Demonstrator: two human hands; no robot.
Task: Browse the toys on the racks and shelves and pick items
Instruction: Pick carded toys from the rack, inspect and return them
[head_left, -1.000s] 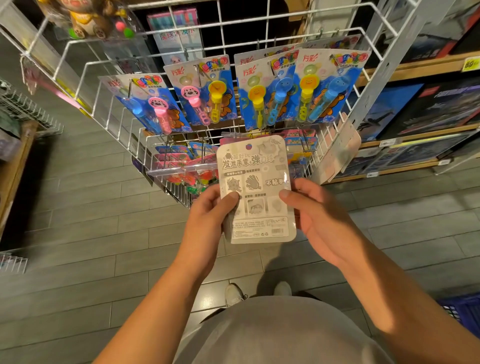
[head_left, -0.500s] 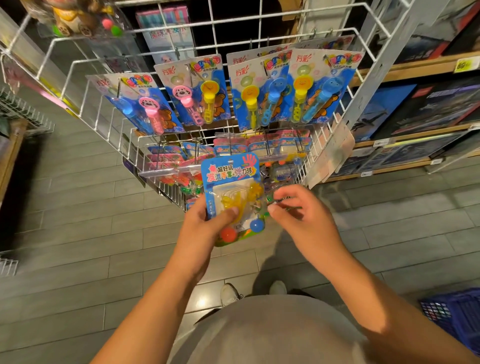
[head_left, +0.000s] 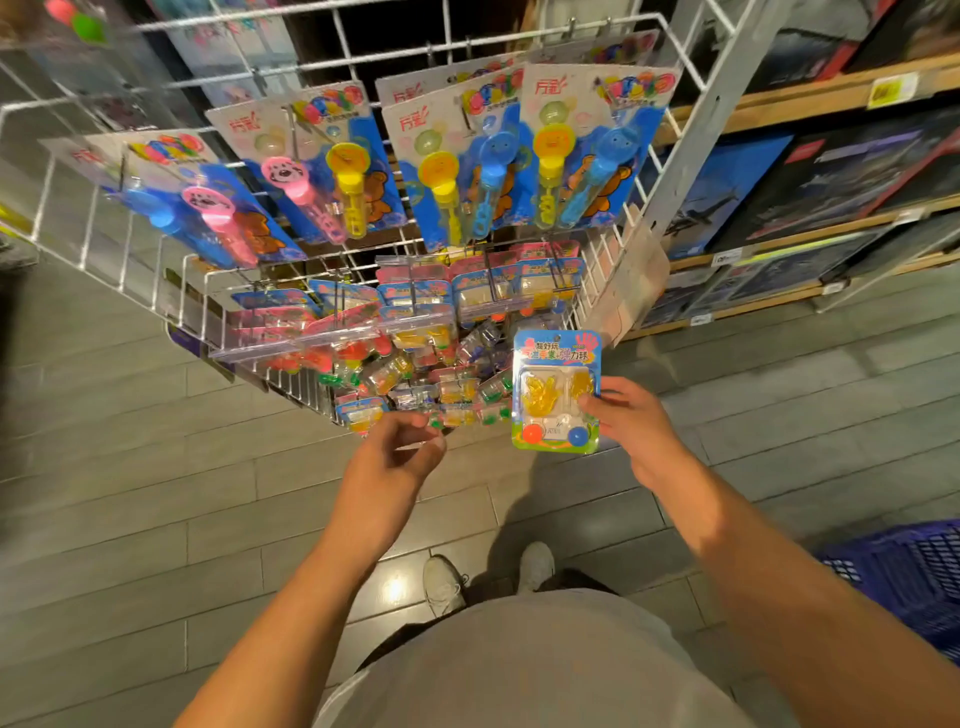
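The blister pack (head_left: 557, 391) in the right hand (head_left: 631, 422) has a blue card with Chinese characters across its top, of which "力球" at the right end reads clearly; under the clear bubble sit yellow hand-shaped toys, with an orange ball and a blue ball along the bottom edge. Above it, the bubble wand packs (head_left: 457, 156) hanging from the top rail of the white wire rack (head_left: 691, 156) carry a red logo of two Chinese characters on each card. A yellow price tag (head_left: 891, 89) on the wooden shelf (head_left: 810, 98) at the right is too blurred to read.

The small packs (head_left: 415, 332) on the rack's lower hooks overlap and smear together, so their print cannot be made out. A blue basket (head_left: 904, 577) is cut off at the right edge of the floor.

The right hand pinches the blister pack's right edge, thumb on the front, holding it upright beside the rack's lower right corner. The left hand (head_left: 395, 457) holds nothing, its fingers loosely curled just below the lowest packs.
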